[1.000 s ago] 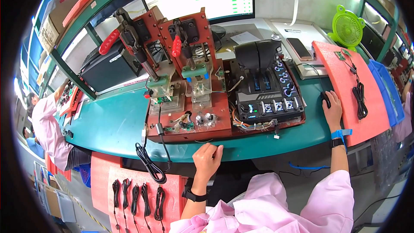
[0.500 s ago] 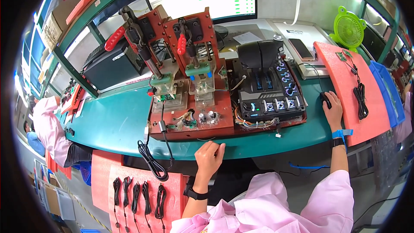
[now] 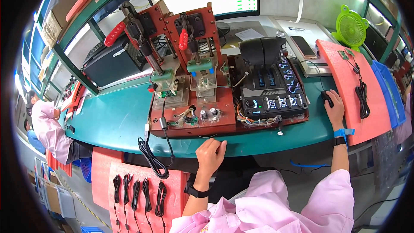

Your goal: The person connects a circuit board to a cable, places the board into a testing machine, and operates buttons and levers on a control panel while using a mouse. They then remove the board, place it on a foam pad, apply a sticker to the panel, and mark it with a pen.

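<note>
My right hand (image 3: 334, 111) lies over a black computer mouse (image 3: 327, 99) on the green table, its fingers wrapped round it. At the table's front edge rests my left hand (image 3: 210, 155), curled into a loose fist with nothing visible in it. In front of that hand stands a red test fixture (image 3: 194, 125) with two red-handled toggle clamps (image 3: 115, 34). A circuit board (image 3: 170, 87) sits under the left clamp, and a coiled black cable (image 3: 153, 159) runs down from it over the edge. Right of the clamps is a black throttle controller (image 3: 271, 90) with knobs and switches.
A lit monitor (image 3: 207, 0) stands behind the fixture. Pink foam sheets hold bundled black cables (image 3: 135, 194) at lower left and another cable (image 3: 362, 99) at right. A phone (image 3: 303, 46), a green fan (image 3: 351, 28) and a blue bin (image 3: 388, 90) are farther right. A co-worker (image 3: 49, 125) sits at far left.
The view has shifted slightly. Both my hands keep their places, the right on the mouse. At far left, more of the co-worker's head shows.
</note>
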A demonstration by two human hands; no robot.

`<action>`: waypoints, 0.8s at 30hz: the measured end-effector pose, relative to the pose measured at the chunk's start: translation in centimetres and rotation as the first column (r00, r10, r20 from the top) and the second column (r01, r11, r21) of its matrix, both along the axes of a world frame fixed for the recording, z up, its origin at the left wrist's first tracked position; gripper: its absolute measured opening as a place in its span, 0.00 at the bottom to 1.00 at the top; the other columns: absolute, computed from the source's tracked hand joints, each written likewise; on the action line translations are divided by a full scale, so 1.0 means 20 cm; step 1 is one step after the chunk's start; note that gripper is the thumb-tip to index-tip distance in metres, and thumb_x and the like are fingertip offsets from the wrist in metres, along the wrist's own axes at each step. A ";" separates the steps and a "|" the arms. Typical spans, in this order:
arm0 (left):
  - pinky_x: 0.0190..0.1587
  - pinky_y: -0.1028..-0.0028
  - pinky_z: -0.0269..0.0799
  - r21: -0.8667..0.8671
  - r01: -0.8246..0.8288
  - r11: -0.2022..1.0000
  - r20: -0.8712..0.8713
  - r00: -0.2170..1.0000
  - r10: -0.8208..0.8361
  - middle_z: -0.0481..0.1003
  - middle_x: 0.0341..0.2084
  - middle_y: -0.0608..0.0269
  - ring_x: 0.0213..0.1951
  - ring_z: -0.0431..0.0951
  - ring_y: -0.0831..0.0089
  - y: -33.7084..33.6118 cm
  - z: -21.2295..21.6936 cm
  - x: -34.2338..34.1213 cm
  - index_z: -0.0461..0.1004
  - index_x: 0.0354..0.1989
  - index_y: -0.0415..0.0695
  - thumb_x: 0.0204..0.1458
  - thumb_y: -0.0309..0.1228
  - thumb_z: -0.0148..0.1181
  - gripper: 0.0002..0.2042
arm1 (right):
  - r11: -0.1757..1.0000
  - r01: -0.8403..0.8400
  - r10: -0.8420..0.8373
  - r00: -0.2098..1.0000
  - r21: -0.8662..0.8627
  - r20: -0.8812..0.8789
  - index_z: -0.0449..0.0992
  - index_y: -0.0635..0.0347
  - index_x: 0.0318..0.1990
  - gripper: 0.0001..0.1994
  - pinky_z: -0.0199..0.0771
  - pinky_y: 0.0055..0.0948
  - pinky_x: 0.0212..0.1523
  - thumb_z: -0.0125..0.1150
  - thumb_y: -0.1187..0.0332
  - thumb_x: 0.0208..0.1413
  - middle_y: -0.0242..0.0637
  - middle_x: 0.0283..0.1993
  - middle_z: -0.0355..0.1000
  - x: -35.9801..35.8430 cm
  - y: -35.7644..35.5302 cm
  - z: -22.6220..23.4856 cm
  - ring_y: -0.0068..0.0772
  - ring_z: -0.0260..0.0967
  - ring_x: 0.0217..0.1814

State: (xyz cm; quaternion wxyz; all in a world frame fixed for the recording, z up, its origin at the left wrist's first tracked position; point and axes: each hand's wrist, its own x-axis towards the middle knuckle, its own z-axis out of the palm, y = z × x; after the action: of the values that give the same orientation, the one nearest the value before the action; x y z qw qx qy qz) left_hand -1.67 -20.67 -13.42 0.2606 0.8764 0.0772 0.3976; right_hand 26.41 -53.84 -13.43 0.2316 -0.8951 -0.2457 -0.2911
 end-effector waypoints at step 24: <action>0.16 0.69 0.53 -0.011 0.002 1.000 -0.009 1.000 -0.002 0.59 0.10 0.57 0.14 0.60 0.60 0.00 0.00 0.00 0.60 0.13 0.38 0.41 0.22 0.59 0.13 | 1.000 0.021 -0.021 0.998 -0.001 0.054 0.70 0.56 0.43 0.15 0.65 0.36 0.46 0.54 0.71 0.44 0.39 0.48 0.66 0.01 -0.01 -0.01 0.45 0.63 0.45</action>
State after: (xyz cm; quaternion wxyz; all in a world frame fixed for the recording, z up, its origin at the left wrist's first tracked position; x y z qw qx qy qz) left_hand -1.62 -20.65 -13.46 0.2655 0.8769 0.0797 0.3928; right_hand 26.64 -53.95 -13.68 0.2213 -0.8896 -0.2426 -0.3175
